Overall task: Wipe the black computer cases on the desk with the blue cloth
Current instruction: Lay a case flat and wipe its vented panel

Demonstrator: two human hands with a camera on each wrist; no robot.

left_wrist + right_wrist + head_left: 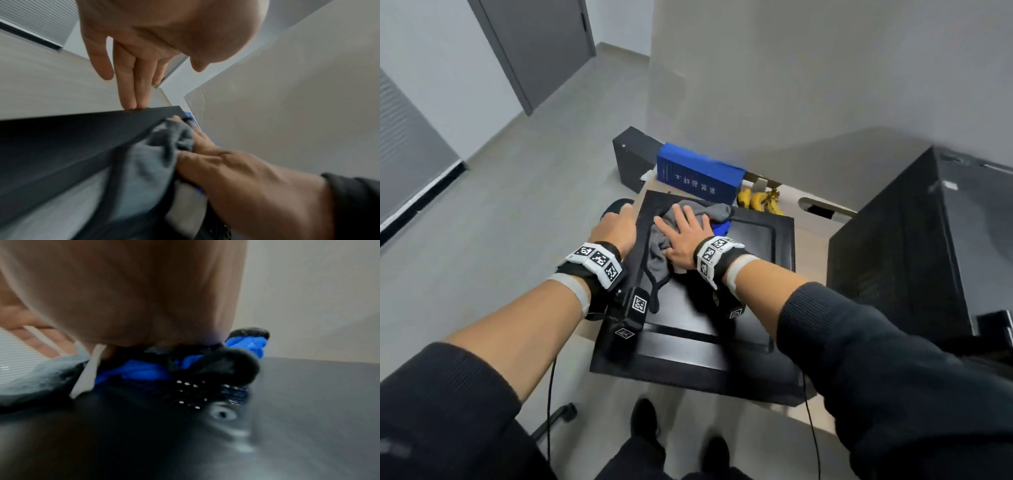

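Right hand (686, 236) flat on cloth (659, 251)

Your flat right hand (683, 236) covers most of the crumpled grey-and-blue cloth (657, 255), so little blue shows. The right wrist view is blurred; your fingers there cannot be made out. The tall black computer case (914, 246) on your right is cut off by the frame edge.

Floor (524, 219): grey, left of my light wood desk (796, 197).
Walls (825, 75): plain pale.
Door (541, 44): dark grey, far left.
Blind (404, 150): grey, ribbed.
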